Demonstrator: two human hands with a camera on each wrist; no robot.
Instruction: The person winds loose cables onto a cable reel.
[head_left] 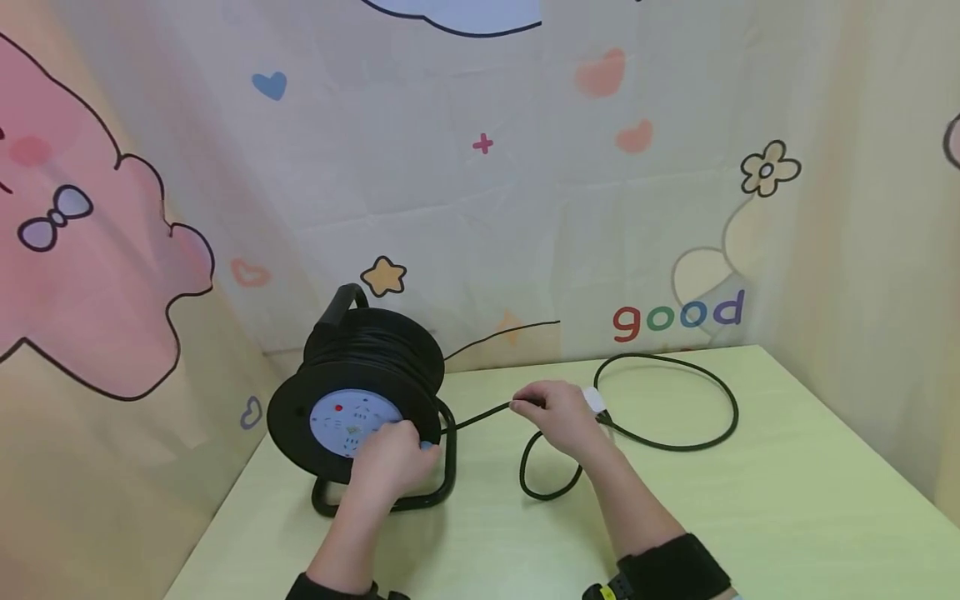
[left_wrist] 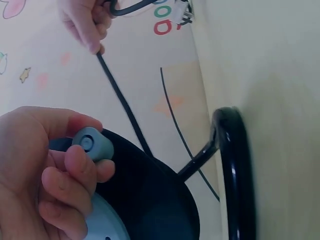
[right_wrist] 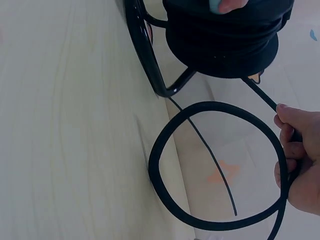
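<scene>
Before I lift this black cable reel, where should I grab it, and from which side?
Probably by the handle, coming down from above with fingers wrapped over it: it rises over the top of the reel, while the cable to the right hand leaves lower down. The left hand grips the small knob, which looks a poorer lifting point.

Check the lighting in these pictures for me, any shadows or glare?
Head view: fairly even light, with a soft shadow on the table below the cable reel; left wrist view: a cooler tint, with shiny highlights on the black stand; right wrist view: dimmer than the head view, with glints along the black stand.
</scene>
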